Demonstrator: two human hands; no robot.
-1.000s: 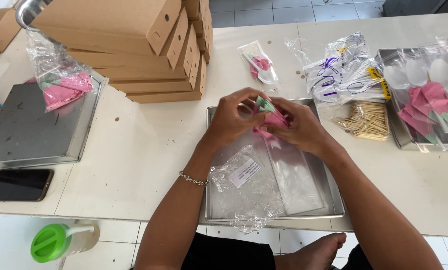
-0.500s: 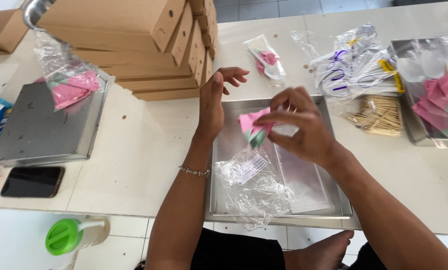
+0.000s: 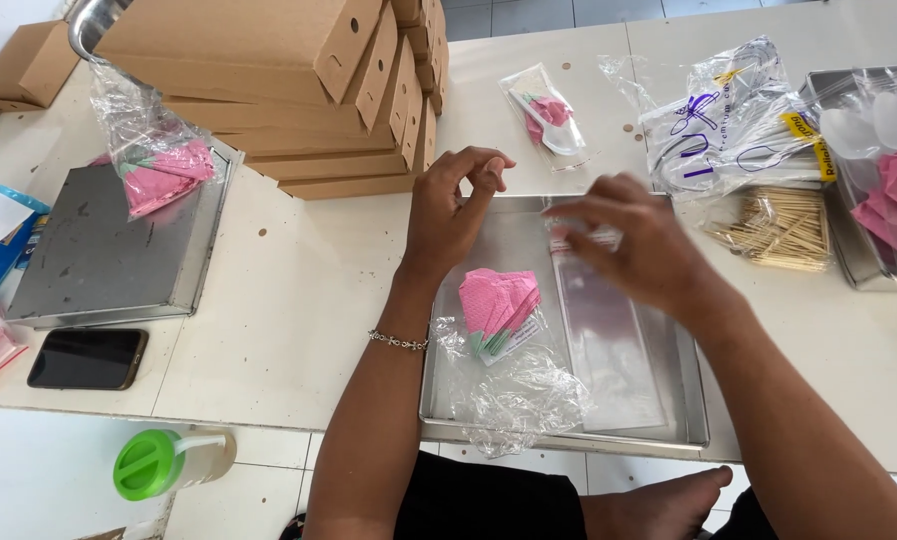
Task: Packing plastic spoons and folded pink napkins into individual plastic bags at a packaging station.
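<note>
A folded pink paper napkin [image 3: 498, 305] with a green tip lies on crumpled clear plastic [image 3: 518, 395] in a metal tray [image 3: 693, 425] in front of me. My left hand [image 3: 455, 207] hovers over the tray's far left corner, fingers curled apart and holding nothing. My right hand [image 3: 633, 240] is blurred over a stack of clear plastic sleeves [image 3: 608, 340] in the tray, fingertips at the sleeves' top edge; whether it grips one I cannot tell.
Stacked brown cardboard boxes [image 3: 298, 90] stand behind the tray. A second metal tray [image 3: 98, 260] at left holds a bag of pink napkins [image 3: 153, 160]. Toothpicks [image 3: 778, 228], bagged items [image 3: 733, 120], plastic spoons [image 3: 873, 125], a phone [image 3: 88, 358] and a green-lidded bottle [image 3: 168, 462] surround.
The pink napkin left my hands and now lies in the tray. My left hand rose toward the far corner; my right hand moved onto the plastic sleeves.
</note>
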